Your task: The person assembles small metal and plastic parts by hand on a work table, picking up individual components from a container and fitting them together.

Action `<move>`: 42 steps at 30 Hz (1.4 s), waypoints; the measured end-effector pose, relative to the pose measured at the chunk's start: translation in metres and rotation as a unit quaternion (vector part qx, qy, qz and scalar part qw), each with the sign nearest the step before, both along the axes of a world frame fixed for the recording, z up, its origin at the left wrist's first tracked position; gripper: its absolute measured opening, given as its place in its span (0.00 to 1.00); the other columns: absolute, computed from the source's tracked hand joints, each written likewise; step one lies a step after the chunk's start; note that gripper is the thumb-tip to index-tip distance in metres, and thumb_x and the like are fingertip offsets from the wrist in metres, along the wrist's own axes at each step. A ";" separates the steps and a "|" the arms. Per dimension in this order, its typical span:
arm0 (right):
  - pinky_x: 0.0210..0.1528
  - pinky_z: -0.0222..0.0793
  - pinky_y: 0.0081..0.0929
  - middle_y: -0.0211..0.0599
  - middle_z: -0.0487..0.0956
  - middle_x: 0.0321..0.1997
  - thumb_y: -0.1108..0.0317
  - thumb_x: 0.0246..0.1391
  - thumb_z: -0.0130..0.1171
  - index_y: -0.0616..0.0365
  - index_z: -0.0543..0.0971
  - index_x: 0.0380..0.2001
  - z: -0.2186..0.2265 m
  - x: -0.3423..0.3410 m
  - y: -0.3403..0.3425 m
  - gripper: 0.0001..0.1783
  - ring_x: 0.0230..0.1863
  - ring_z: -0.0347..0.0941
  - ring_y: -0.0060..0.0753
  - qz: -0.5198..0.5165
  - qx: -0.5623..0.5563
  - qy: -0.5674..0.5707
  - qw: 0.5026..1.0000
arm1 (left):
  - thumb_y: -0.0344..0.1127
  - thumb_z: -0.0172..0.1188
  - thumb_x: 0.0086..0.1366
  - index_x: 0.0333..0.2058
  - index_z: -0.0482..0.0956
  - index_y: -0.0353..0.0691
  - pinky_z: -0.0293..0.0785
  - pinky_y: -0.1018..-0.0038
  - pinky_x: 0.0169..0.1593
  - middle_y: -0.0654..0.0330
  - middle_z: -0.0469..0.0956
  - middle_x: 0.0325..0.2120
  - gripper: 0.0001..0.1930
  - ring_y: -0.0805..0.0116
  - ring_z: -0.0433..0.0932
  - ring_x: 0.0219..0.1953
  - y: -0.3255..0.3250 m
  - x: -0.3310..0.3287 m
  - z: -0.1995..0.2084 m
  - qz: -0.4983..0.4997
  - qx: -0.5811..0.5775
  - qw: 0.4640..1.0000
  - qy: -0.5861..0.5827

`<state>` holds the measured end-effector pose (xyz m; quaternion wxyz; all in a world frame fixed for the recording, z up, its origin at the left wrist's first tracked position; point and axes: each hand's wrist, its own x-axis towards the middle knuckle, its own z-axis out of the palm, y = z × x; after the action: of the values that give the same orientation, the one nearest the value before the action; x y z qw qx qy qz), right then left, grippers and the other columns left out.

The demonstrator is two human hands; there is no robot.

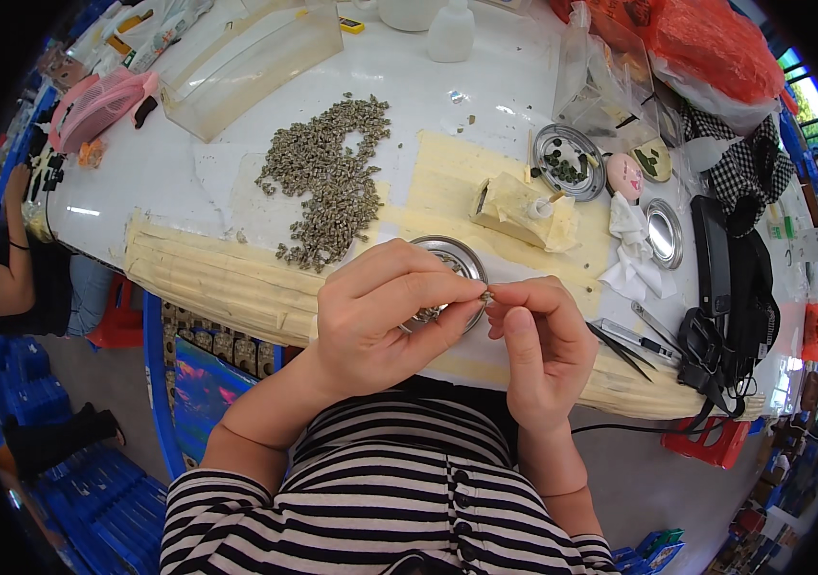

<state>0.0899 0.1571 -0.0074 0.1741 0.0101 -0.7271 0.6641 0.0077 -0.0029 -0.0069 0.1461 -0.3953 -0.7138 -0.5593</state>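
One heap of small metal pieces, too many for counting, is lying left. One left hand is pinching one metal part near the rim of one round bowl. One right hand is touching it; whether also gripping, I cannot tell.

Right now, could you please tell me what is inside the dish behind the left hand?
Small metallic pieces show inside the dish; the left hand covers part, hiding whatever lies there.
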 end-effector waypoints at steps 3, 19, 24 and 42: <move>0.39 0.69 0.19 0.37 0.77 0.36 0.73 0.64 0.55 0.68 0.78 0.42 0.001 0.001 0.000 0.09 0.35 0.72 0.23 -0.006 -0.016 -0.005 1.000 | 0.19 0.71 0.48 0.35 0.85 0.35 0.75 0.75 0.33 0.58 0.81 0.28 0.13 0.65 0.79 0.30 0.000 0.000 0.000 0.002 -0.004 1.000 0.002; 0.41 0.70 0.23 0.41 0.81 0.34 0.78 0.56 0.61 0.67 0.83 0.43 0.005 0.001 -0.001 0.11 0.35 0.75 0.30 -0.033 0.012 0.008 0.999 | 0.22 0.72 0.49 0.34 0.85 0.37 0.75 0.76 0.29 0.60 0.79 0.28 0.12 0.68 0.79 0.27 0.001 -0.002 -0.001 0.020 0.008 1.000 0.007; 0.41 0.70 0.22 0.41 0.81 0.34 0.78 0.57 0.60 0.67 0.83 0.43 0.005 0.001 -0.001 0.11 0.35 0.75 0.30 -0.029 0.017 0.003 0.999 | 0.22 0.72 0.49 0.34 0.85 0.37 0.75 0.75 0.29 0.60 0.79 0.28 0.12 0.67 0.79 0.27 0.001 -0.001 -0.001 0.020 0.010 1.000 0.004; 0.39 0.69 0.22 0.39 0.81 0.34 0.77 0.59 0.59 0.67 0.83 0.41 0.003 0.002 0.000 0.09 0.34 0.75 0.27 -0.061 0.008 0.014 0.998 | 0.20 0.71 0.46 0.32 0.83 0.36 0.70 0.72 0.28 0.60 0.77 0.26 0.12 0.63 0.75 0.26 -0.015 0.001 0.002 0.061 -0.173 0.980 0.078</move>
<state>0.0915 0.1568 -0.0049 0.2243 -0.0236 -0.7291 0.6462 0.0084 -0.0177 -0.0051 0.1649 -0.4124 -0.8089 -0.3852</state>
